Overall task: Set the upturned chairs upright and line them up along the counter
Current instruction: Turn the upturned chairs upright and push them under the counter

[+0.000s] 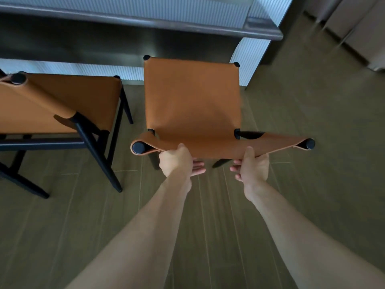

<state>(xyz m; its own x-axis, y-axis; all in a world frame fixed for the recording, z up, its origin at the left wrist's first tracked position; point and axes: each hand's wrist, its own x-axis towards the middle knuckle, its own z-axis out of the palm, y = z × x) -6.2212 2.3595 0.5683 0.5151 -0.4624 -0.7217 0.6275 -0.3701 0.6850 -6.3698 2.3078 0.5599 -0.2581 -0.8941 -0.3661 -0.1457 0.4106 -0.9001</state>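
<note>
**Second chair going to the counter**

While gripping the tan leather backrest (225, 146) of the upright black-framed chair (191, 97) with left hand (177, 161) and right hand (253, 166), fingers curled underneath: lining-up step. Next: nudge toward grey counter (145, 24), level with neighbouring tan chair (68, 101).

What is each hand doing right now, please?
Left hand: closed on the chair backrest, near its left post.
Right hand: closed on the same backrest, further right.
</note>
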